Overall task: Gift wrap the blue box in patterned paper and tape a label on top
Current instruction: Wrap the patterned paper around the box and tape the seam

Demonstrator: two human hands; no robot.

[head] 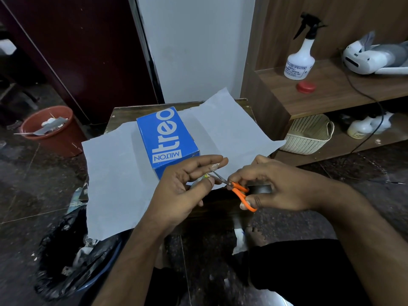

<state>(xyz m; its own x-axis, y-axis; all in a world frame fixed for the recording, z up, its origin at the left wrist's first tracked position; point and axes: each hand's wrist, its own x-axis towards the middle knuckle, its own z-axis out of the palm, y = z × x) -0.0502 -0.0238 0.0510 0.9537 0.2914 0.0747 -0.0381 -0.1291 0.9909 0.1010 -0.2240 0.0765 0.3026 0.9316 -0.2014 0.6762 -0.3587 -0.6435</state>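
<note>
Blue cardboard, the box (167, 138) sits on the white back of the paper (114, 173) spread over a small dark table (119, 113). Just in front of it, my left hand (185, 191) pinches a clear strip of tape (214, 166), while my right hand (271, 186) grips orange-handled scissors (239, 191), blades at the strip.

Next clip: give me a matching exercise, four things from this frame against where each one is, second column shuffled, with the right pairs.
Things:
1. blue box
2. scissors
3. spray bottle
4. red bucket

Places:
A. on the floor at the left
B. on the sheet of paper
C. on the wooden shelf
D. in the right hand

Pairs: 1-B, 2-D, 3-C, 4-A
</note>
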